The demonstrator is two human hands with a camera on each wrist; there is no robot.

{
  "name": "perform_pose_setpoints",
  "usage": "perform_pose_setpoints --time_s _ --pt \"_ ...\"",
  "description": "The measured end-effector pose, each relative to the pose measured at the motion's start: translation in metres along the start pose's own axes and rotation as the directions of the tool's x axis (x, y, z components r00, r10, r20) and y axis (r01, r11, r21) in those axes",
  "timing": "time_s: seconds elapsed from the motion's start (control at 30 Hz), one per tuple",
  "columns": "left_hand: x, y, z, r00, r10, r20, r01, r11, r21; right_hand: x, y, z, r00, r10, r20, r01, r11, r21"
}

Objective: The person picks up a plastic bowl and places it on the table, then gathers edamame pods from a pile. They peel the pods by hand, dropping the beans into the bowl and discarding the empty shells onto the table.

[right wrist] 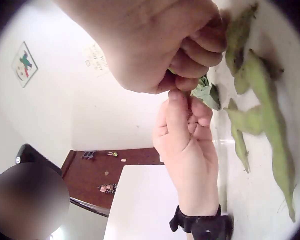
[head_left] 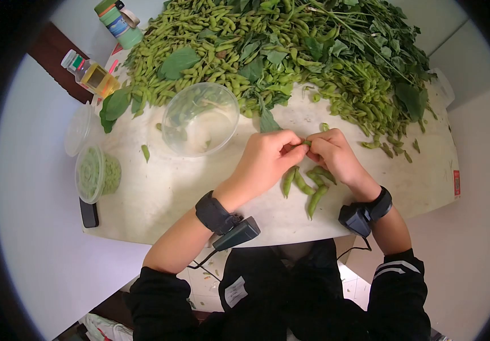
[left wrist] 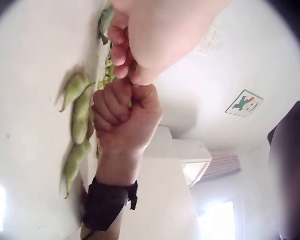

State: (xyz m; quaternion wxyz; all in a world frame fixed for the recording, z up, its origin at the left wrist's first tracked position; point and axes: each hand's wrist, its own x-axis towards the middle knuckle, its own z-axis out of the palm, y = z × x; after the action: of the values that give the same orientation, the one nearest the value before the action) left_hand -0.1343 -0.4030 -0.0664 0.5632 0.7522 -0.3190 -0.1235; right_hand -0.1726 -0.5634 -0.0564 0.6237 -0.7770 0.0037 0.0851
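Note:
My left hand [head_left: 267, 156] and right hand [head_left: 337, 154] meet above the table's front half, fingertips close together. Between them they pinch a green soybean pod [head_left: 307, 143], mostly hidden by the fingers. In the left wrist view the right hand [left wrist: 127, 117] has its fingers curled in, thumb on top. The right wrist view shows the left hand [right wrist: 185, 130] with thumb and forefinger pressed together. Several loose soybean pods [head_left: 316, 200] lie on the table just below the hands. Left of the hands stands a clear round plastic tub [head_left: 230, 133] with its mouth facing up.
A big heap of soybean pods [head_left: 222, 51] with leafy stalks [head_left: 378, 34] covers the table's back. At left are a tub of shelled beans [head_left: 111, 175], a clear lid [head_left: 77, 131], a black phone [head_left: 89, 213], an oil bottle [head_left: 94, 77] and a green bottle [head_left: 121, 27].

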Motion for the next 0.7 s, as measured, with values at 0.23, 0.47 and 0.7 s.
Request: perform_pose_setpoints --time_s 0.23,0.47,0.7 --pt "0.004 -0.005 -0.002 0.987 -0.115 0.113 0.149 0.918 -0.367 -0.002 -0.001 0.0 1.0 -0.008 -0.012 0.008 1.0 -0.007" --pt "0.007 -0.005 -0.009 0.944 -0.25 0.218 0.329 0.781 -0.53 -0.003 -0.001 0.002 0.999 -0.037 -0.008 0.036 0.998 -0.056" --pt "0.008 -0.004 -0.01 0.941 -0.251 0.229 0.339 0.731 -0.592 -0.005 -0.007 0.001 0.999 -0.035 -0.027 0.035 0.999 0.013"
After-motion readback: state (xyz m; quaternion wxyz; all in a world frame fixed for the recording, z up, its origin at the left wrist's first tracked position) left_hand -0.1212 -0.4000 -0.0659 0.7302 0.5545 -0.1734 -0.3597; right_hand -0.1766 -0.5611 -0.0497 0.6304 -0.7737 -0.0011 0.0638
